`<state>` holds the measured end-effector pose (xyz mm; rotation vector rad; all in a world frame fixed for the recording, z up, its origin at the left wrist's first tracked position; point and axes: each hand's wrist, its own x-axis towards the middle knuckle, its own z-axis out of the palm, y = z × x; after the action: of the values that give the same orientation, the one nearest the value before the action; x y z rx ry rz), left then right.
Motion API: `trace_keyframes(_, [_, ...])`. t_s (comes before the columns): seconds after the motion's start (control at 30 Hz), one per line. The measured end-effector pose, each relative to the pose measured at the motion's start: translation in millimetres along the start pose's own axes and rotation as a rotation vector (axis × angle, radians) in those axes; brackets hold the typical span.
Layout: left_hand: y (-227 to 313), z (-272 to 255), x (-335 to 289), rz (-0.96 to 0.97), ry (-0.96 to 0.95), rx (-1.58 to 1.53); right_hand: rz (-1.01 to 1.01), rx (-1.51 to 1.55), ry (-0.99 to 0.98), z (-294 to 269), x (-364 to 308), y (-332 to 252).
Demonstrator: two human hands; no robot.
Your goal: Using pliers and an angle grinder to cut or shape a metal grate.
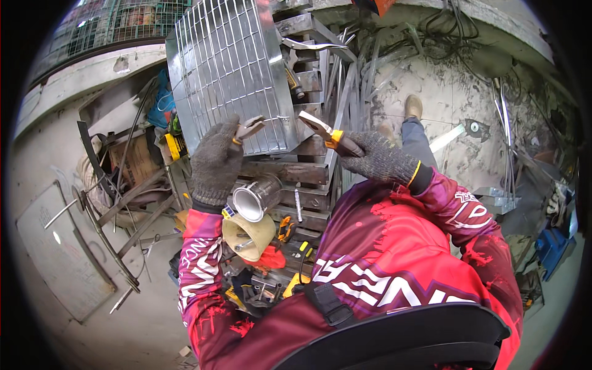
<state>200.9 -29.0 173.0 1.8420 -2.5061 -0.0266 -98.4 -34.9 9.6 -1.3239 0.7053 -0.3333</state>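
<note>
My left hand, in a dark grey knit glove, is closed around a pair of pliers; the worn metal jaws stick out toward the right. Similarly gloved, my right hand grips combination pliers by dark handles with yellow trim, their jaws pointing up and left. Between and beyond my hands lies a sheet-metal panel with a wire grid over it. The left pliers appear over the panel's near part; contact cannot be made out. The right pliers are just right of its edge.
Below the panel, slatted metal bars support a metal can and a cream tub. Loose tools lie nearer me. Long metal strips stand at the right, with cables by the far wall. A metal frame leans left.
</note>
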Motion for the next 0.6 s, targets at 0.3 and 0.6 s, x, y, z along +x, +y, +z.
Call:
trace_keyframes(0.3, [24.8, -42.2, 38.3, 0.279, -0.068, 0.480, -0.077, -0.006, 0.029, 14.9, -6.4, 1.1])
trace_keyframes(0.6, [70.9, -91.5, 83.6, 0.480, -0.353, 0.734, -0.079, 0.014, 0.112, 16.1, -10.8, 5.1])
